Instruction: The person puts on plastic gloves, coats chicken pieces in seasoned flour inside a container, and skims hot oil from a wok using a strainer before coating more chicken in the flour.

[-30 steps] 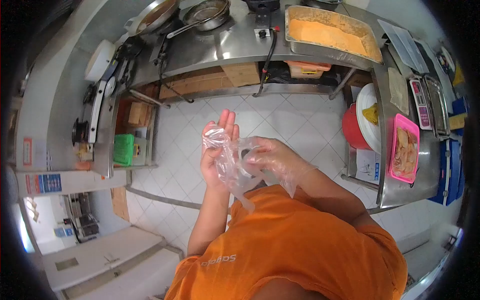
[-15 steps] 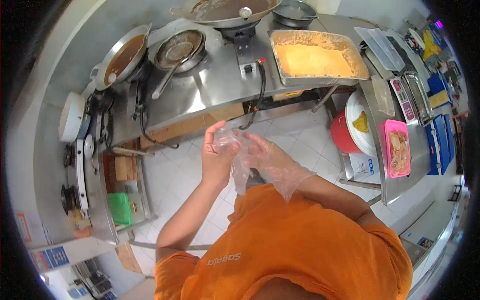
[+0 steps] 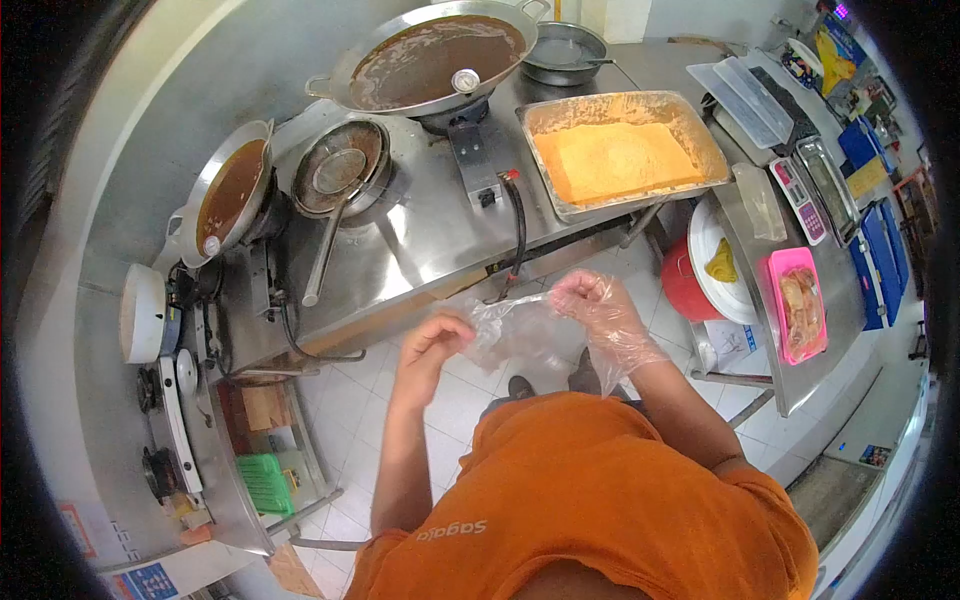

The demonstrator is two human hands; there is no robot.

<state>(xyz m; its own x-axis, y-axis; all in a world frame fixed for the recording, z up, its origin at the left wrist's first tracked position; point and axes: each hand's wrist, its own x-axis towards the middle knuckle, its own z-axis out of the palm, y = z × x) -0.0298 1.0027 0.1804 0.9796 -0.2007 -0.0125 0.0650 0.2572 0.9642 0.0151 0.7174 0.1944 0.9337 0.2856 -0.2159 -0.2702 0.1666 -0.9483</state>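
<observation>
In front of my chest, a clear disposable plastic glove (image 3: 515, 332) is stretched between my two hands. My left hand (image 3: 432, 352) is bare and pinches its left end between thumb and fingers. My right hand (image 3: 598, 305) wears a clear plastic glove of its own, loose and wrinkled at the wrist. Its fingertips are closed on the other end of the stretched glove. Both hands are above the tiled floor, short of the steel counter (image 3: 420, 255).
On the counter stand a big wok of brown oil (image 3: 440, 60) with a thermometer, a smaller wok (image 3: 232, 195), strainers (image 3: 342, 165) and a tray of orange-yellow breading (image 3: 620, 150). To the right are a red bucket (image 3: 680, 275), a scale (image 3: 800, 200) and a pink basket of raw meat (image 3: 798, 305).
My hands have moved apart, spreading the plastic glove that was bunched between them. The view has shifted, showing more of the big wok.
</observation>
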